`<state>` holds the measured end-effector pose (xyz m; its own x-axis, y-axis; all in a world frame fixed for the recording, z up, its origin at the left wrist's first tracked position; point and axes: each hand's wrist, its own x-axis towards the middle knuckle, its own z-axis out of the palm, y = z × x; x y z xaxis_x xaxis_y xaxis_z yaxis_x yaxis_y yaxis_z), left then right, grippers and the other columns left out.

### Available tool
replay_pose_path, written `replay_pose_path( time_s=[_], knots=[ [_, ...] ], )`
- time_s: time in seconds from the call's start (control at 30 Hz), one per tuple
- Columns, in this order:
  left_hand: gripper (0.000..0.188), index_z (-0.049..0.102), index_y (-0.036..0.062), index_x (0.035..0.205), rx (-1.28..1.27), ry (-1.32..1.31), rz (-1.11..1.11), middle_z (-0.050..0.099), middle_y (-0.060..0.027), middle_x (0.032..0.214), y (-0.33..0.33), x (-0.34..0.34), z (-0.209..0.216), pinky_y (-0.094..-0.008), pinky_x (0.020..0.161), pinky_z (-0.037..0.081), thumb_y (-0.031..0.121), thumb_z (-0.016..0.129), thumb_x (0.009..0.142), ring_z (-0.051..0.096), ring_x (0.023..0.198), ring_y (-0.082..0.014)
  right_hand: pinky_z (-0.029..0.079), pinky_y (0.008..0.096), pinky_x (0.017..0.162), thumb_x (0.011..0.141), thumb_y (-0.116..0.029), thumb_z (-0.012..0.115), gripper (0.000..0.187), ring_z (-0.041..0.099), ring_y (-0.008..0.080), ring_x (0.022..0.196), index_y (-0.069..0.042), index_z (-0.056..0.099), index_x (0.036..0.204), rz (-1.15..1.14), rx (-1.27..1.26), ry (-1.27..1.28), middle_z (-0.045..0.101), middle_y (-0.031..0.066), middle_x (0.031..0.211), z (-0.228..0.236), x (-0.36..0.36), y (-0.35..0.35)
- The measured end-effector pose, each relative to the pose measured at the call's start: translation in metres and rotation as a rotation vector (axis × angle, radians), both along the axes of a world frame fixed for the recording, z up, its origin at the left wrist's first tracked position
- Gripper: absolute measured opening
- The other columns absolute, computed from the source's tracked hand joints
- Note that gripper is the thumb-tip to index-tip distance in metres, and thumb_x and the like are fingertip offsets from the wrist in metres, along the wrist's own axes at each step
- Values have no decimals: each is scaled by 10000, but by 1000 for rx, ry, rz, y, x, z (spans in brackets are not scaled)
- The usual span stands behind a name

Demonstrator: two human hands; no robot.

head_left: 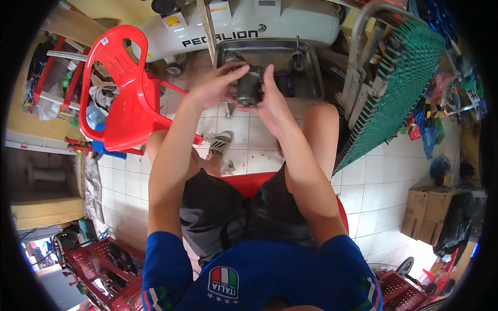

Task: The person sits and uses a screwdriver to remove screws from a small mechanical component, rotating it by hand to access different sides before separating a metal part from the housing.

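Note:
Between my hands, over the near side of a dark tray (317, 78), is a dark, worn cylindrical part (249, 89) that looks like a small motor body. My left hand (220, 87) grips it from the left, its thumb reaching across near the top. From the right, my right hand (273, 103) holds it with the thumb raised along its side and fingertips under its lower end. Inside the tray stands a dark part with a thin upright shaft (298, 58). Some bluish item lies near it, partly hidden by my right hand.
A red plastic chair (127, 111) stands at the left. Behind the tray lies a large white tank (290, 23). A folded green woven lounger (394, 88) leans at the right, with cardboard boxes (430, 213) farther back. My sandalled foot (220, 142) rests on the tiles.

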<state>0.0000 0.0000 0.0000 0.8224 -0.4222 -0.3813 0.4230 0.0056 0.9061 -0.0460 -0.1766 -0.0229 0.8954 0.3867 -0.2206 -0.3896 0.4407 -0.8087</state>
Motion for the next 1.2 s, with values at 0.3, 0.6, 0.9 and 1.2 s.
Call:
replay_pose_path(
  time_s=[0.3, 0.6, 0.9, 1.2],
  knots=[
    [605, 501, 45, 1367, -466, 203, 269, 598, -125, 1277, 28, 17, -59, -423, 979, 516, 478, 631, 966, 609, 1158, -241, 537, 341, 862, 957, -735, 375, 920, 648, 222, 1056, 76, 506, 1371, 23, -296, 24, 617, 192, 1254, -7, 29, 13],
    [449, 479, 0, 1268, -721, 277, 854, 557, -202, 1168, 51, 14, -38, -545, 1004, 516, 388, 458, 1042, 587, 1099, -328, 547, 336, 767, 895, -263, 728, 294, 719, 229, 840, -16, 724, 1055, -160, -1170, -670, 745, 158, 924, 5, 170, -35],
    [518, 546, 44, 1227, -431, 41, 949, 635, -126, 1022, 56, 16, -44, -447, 806, 580, 511, 514, 1005, 667, 901, -253, 551, 354, 776, 812, -131, 772, 192, 703, 278, 823, -23, 727, 964, 48, -1237, -821, 716, 139, 900, -51, 159, -7],
    [493, 580, 105, 1249, -699, 269, 929, 682, -103, 1096, 66, 13, -70, -382, 723, 544, 500, 414, 1007, 683, 978, -264, 418, 457, 937, 794, -193, 782, 130, 591, 289, 1091, -105, 752, 884, 256, -1741, -1055, 681, 87, 959, -111, 168, 20]
  ],
)
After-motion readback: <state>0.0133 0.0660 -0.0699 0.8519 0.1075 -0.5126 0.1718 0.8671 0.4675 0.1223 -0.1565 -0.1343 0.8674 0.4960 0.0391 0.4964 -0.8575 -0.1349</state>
